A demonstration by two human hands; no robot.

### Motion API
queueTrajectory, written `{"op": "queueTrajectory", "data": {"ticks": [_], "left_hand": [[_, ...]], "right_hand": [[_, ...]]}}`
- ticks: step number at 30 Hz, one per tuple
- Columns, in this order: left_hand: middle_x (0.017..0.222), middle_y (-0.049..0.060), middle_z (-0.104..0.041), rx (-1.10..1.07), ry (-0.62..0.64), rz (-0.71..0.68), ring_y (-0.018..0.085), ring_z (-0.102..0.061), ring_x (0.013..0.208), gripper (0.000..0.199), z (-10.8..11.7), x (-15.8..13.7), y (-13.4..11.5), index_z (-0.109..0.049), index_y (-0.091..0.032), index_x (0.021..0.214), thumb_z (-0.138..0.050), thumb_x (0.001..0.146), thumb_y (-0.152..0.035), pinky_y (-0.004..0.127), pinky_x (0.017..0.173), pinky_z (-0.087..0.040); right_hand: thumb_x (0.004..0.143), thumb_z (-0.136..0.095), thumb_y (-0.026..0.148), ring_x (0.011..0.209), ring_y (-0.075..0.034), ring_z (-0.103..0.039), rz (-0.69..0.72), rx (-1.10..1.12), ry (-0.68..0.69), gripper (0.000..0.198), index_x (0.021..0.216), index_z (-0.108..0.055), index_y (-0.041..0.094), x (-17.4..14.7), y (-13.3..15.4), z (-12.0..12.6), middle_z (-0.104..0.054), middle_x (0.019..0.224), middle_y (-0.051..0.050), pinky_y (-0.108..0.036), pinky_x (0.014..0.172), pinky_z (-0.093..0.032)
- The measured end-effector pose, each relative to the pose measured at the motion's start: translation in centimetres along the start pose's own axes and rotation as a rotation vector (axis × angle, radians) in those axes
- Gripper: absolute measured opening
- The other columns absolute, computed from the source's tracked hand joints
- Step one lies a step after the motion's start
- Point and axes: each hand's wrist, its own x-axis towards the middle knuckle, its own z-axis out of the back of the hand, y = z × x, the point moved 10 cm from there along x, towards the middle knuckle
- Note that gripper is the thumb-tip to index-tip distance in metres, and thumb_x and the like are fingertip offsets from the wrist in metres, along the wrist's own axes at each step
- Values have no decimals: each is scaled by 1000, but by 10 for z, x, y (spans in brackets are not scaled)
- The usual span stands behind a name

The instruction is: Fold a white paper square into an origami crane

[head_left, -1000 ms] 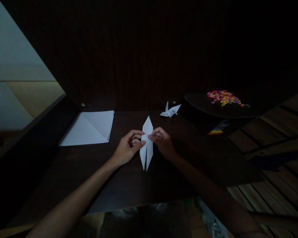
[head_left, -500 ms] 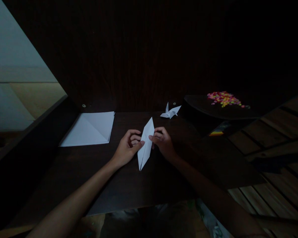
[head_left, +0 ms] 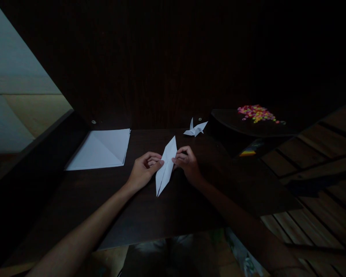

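Observation:
A folded white paper, long and diamond-shaped with a slit down its lower half, is held between my two hands above the dark table. My left hand pinches its left edge, thumb on top and fingers behind. On the opposite edge, my right hand grips it the same way, with the thumb on the front face. The fingertips behind the paper are partly hidden. Beyond my right hand stands a white origami crane.
Creased white paper sheets lie stacked on the table's left, beside a dark side panel. Small colourful pieces are heaped on a rounded shelf at right. A dark upright board closes off the back.
The folded paper has tilted slightly, its lower tip swinging left. Both hands keep their hold on it. The whole view has shifted a little.

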Motion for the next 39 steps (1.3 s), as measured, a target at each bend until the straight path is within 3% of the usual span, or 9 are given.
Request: {"op": "queueTrajectory", "data": {"ticks": [5, 10, 15, 24, 30, 36, 39], "left_hand": [[74, 1, -65, 23, -8, -43, 11, -59, 65, 28, 0, -1, -5, -63, -15, 87, -77, 69, -33, 21, 60, -46], [60, -2, -58, 130, 35, -62, 9, -48, 52, 20, -3, -2, -5, -69, -15, 83, -71, 75, -33, 20, 51, -37], [64, 0, -63, 155, 21, -49, 11, -52, 55, 22, 2, 0, -1, -72, -15, 86, -70, 75, -34, 21, 52, -39], [86, 6, -72, 81, 13, -25, 16, -65, 72, 36, 9, 5, 0, -69, -15, 102, -73, 73, -36, 25, 64, -51], [90, 6, -73, 334, -17, -146, 16, -65, 75, 25, 11, 1, -13, -72, -16, 98, -68, 78, -31, 26, 70, -50], [76, 3, -70, 131, 43, -13, 15, -65, 70, 40, 9, 3, -3, -62, -14, 108, -72, 72, -30, 25, 66, -50], [75, 1, -68, 33, 71, 4, 13, -64, 67, 37, 7, 3, -3, -61, -16, 103, -74, 71, -29, 23, 63, -48]], "right_hand": [[69, -73, 32, 52, -11, -58, 22, -37, -25, 33, 86, -46, 24, 0, 2, 2, -58, 64, 7, -22, 46, -50], [72, -71, 36, 57, -13, -60, 60, -117, 18, 21, 77, -57, 21, -1, 4, -3, -61, 65, 3, -25, 50, -51], [71, -73, 36, 55, -14, -63, 11, -71, 53, 23, 81, -59, 20, -2, -1, -4, -63, 67, 2, -27, 51, -55], [68, -77, 37, 60, -15, -68, 15, -27, 66, 36, 95, -61, 19, -4, 1, -9, -65, 69, 2, -28, 54, -60], [71, -75, 37, 60, -17, -70, 10, -171, 88, 26, 86, -68, 17, -7, -1, -9, -70, 67, -2, -30, 59, -58], [73, -74, 34, 58, -16, -68, 49, -186, 57, 23, 88, -70, 19, -4, 0, -6, -69, 66, 0, -28, 58, -56], [73, -73, 34, 59, -15, -67, 65, -165, 22, 20, 86, -70, 20, -1, 1, -3, -70, 70, -1, -29, 58, -55]]}}
